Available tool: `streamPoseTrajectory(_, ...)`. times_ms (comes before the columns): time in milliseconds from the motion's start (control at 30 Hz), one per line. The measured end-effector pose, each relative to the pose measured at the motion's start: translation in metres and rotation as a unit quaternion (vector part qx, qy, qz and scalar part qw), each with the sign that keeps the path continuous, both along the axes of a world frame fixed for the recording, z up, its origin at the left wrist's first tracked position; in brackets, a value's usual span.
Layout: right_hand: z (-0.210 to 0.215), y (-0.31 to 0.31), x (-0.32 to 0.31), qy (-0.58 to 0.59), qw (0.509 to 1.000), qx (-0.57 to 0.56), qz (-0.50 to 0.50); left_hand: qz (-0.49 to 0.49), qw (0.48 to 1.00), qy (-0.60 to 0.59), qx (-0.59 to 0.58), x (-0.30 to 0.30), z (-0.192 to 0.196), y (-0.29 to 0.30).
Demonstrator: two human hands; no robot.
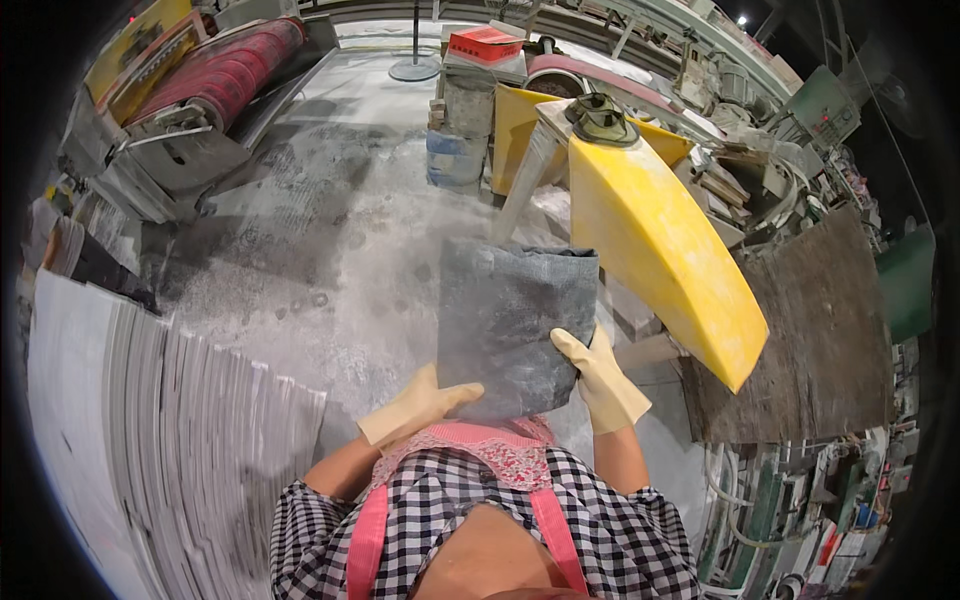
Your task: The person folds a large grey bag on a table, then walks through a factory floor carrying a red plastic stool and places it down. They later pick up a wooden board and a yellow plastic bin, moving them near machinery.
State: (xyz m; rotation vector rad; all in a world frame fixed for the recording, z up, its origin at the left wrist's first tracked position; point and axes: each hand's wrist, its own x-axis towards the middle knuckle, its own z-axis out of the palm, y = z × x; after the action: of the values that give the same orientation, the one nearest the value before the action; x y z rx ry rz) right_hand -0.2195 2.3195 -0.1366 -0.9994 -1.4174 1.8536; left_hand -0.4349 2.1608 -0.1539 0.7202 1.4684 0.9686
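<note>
Grey stone tile (512, 325), held upright at chest height between both gloved hands. Left hand (420, 405) cupped under the lower left corner, fingers curled closed on the edge; right hand (600, 380) clamped on the lower right side, thumb across the face. Seemingly mid-carry; next, probably a firm grip and a steady set-down. Beyond the fingertips, dusty concrete floor (330, 250); right of them, yellow saw guard (660, 240); left, stacked slabs (150, 430).

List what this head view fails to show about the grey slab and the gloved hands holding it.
- Grey slab: lower edge hidden behind the person's chest; far face unseen.
- Left hand: fingers tucked under the slab.
- Right hand: palm hidden against the slab's edge.
- Stacked sheets: blurred, cut off by the left rim.
</note>
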Motion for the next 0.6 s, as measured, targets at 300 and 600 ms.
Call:
streamPoseTrajectory(300, -0.016, 0.191, -0.136, 0.029, 0.987, -0.022, 0.154, 0.103, 0.992, 0.067, -0.024, -0.123, 0.009, 0.161)
streamPoseTrajectory(600, 0.01, 0.305, -0.3, -0.054, 0.971, -0.01, 0.234, 0.244, 0.941, -0.203, 0.115, -0.256, -0.018, 0.255)
